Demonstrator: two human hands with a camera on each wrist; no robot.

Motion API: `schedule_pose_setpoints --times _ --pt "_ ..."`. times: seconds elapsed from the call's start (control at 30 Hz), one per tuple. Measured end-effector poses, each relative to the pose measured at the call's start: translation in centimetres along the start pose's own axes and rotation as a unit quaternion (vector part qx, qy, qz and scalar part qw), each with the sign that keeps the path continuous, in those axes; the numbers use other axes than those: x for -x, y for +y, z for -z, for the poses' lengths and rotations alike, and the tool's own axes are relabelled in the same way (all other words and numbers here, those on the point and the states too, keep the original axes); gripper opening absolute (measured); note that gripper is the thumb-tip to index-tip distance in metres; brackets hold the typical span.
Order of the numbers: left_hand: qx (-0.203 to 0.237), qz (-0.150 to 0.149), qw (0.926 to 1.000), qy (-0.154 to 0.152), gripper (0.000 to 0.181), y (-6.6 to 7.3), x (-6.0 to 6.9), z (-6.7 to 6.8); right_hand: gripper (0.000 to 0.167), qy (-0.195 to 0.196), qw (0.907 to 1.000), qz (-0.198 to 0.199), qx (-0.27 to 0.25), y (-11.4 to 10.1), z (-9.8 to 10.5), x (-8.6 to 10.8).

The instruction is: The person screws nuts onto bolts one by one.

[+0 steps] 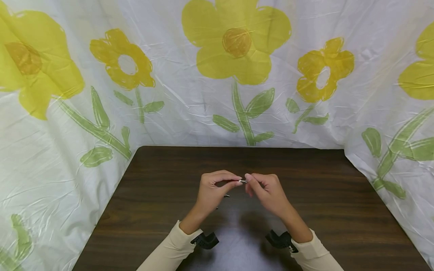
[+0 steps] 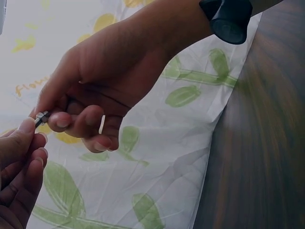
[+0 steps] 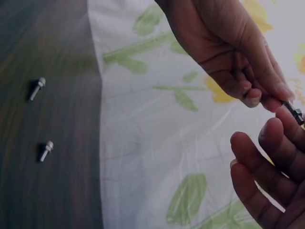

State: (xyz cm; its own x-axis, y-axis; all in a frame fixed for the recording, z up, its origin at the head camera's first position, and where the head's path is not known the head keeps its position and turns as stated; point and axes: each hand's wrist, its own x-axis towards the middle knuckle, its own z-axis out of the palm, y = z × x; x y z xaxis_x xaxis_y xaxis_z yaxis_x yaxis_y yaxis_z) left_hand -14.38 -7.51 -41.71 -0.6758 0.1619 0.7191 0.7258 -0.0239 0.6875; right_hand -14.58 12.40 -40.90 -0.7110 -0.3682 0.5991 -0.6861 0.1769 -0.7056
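Between the fingertips of both hands, over the table's middle, is a small metal bolt (image 1: 242,181) with a hex-shaped nut (image 2: 42,117) on it. My left hand (image 1: 211,190) pinches one end of the bolt between thumb and forefinger. At the other end, my right hand (image 1: 269,192) pinches the nut with thumb and forefinger, its remaining fingers loosely bent. The right wrist view shows the dark nut partly cut off at the picture's edge. Two similar bolts lie apart on the table: one bolt (image 3: 38,89) and another bolt (image 3: 46,151), each with a thicker end.
The dark wood-grain table (image 1: 162,173) extends under both hands. A white curtain (image 1: 176,120) with yellow flowers hangs along its back and sides. A black wrist camera (image 1: 205,241) sits on the left wrist and another camera (image 1: 279,239) on the right.
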Motion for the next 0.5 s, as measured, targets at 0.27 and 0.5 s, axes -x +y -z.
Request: schedule_pose_setpoints --times 0.27,0.5 --pt "0.004 -0.004 0.9999 0.009 0.013 0.06 -0.14 0.18 0.018 0.016 0.9997 0.012 -0.015 -0.02 0.63 -0.02" --pt "0.002 0.001 1.0 0.008 0.011 0.34 -0.17 0.37 0.029 0.024 0.9984 0.05 -0.01 0.27 0.85 -0.09"
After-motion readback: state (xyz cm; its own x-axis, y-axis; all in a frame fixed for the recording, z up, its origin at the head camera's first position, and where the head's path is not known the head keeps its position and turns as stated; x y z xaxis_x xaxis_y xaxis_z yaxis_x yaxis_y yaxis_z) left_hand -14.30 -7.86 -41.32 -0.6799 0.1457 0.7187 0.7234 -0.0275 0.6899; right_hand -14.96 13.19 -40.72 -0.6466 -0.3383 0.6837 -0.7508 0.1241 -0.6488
